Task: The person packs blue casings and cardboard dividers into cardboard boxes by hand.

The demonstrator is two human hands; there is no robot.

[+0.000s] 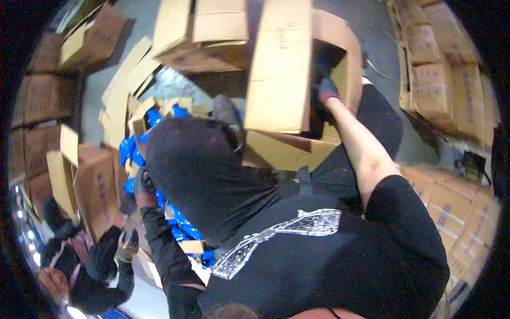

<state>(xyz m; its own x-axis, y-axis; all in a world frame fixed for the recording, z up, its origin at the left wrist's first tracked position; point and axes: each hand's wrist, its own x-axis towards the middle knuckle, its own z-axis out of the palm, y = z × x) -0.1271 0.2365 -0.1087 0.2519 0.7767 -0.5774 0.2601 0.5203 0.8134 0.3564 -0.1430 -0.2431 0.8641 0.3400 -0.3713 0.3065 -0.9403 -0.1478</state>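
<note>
My bare right arm reaches forward to a large open cardboard box (279, 69) that stands tilted in front of me. My right hand (325, 87), in a dark glove with a pink cuff, grips the box at the edge of its dark opening. My left arm, in a long black sleeve, stretches to the left. My left hand (142, 183), also in a dark glove, rests among a heap of blue packets (129, 149); its fingers are hidden. My black shirt and dark legs fill the middle of the view.
Flattened cardboard sheets (125, 80) lie at the back left. Open cartons (95, 186) stand on the left, and closed stacked cartons (435, 80) on the right. Another person in black (98, 266) crouches at the lower left by the blue packets.
</note>
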